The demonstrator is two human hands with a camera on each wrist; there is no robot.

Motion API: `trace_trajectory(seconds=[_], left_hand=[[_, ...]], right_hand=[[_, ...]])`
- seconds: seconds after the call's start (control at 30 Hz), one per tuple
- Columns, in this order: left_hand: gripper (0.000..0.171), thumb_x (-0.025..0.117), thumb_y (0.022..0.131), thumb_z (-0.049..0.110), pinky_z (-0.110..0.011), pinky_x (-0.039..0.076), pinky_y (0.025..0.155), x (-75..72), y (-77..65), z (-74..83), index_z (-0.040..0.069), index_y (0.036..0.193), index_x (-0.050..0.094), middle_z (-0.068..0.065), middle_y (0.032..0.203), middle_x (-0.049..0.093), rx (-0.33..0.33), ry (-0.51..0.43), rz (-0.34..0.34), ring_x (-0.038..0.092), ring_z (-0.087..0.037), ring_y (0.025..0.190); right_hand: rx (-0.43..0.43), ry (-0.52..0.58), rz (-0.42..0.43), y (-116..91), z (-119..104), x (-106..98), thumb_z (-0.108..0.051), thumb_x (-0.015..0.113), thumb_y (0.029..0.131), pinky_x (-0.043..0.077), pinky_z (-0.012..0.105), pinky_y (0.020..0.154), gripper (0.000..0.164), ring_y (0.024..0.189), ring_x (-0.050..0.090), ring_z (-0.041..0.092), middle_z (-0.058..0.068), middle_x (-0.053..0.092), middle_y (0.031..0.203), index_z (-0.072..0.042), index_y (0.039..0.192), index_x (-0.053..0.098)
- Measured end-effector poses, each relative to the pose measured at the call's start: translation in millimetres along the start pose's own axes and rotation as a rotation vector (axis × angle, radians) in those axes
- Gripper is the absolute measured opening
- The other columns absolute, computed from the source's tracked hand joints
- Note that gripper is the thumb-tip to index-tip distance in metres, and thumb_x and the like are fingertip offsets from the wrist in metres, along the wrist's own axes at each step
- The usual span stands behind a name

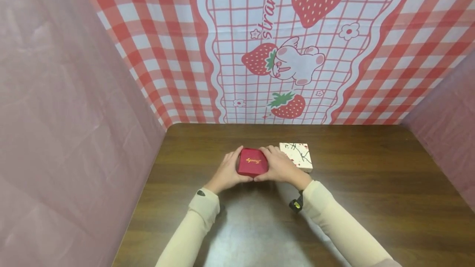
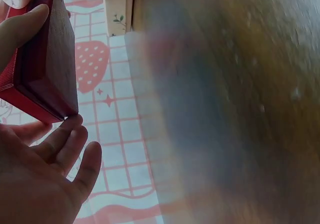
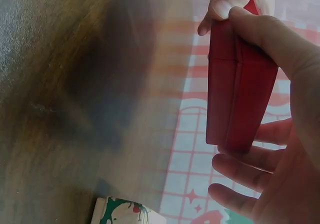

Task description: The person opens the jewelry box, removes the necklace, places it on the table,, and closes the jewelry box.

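Observation:
A small red gift box [image 1: 253, 162] with gold lettering on its lid is held between both hands, raised above the wooden table. My left hand [image 1: 228, 173] grips its left side, and my right hand [image 1: 279, 165] grips the right side. The thumbs meet along the near edge, while the fingers reach round towards the far corners. A seam between lid and base runs along the red box [image 3: 235, 84] in the right wrist view; the lid looks closed. Just right of my right hand lies a cream box [image 1: 299, 155] with dark branches and red spots, partly hidden by that hand.
The brown wooden table [image 1: 371, 193] ends at a strawberry-printed, red-checked cloth [image 1: 178, 61] behind it. Pinkish drapes [image 1: 74, 114] hang at the left and right sides. Dark bands with small devices sit at the wrists.

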State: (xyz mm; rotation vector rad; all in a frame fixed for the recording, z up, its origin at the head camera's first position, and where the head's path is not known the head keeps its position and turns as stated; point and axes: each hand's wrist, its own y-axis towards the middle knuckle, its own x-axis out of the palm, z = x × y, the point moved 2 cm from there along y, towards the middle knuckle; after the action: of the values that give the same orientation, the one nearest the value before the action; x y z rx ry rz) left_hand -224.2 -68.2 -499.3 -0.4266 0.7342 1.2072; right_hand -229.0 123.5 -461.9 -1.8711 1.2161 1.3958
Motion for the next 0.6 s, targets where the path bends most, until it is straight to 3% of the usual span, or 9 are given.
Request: trace_trajectory(seconds=[0.6], left_hand=[[0.109, 0.088, 0.067, 0.038, -0.050, 0.043, 0.105, 9.1, -13.4, 19.6, 0.013, 0.153, 0.027, -0.013, 0.140, 0.048, 0.038, -0.054, 0.024, 0.043, -0.027, 0.126]], right_hand=[[-0.026, 0.020, 0.046, -22.0, 1.7, -13.9, -0.057, 0.086, 0.057, 0.052, 0.044, 0.082, 0.098, 0.097, 0.054, 0.022, 0.011, 0.059, 0.111, -0.004, 0.132, 0.054]])
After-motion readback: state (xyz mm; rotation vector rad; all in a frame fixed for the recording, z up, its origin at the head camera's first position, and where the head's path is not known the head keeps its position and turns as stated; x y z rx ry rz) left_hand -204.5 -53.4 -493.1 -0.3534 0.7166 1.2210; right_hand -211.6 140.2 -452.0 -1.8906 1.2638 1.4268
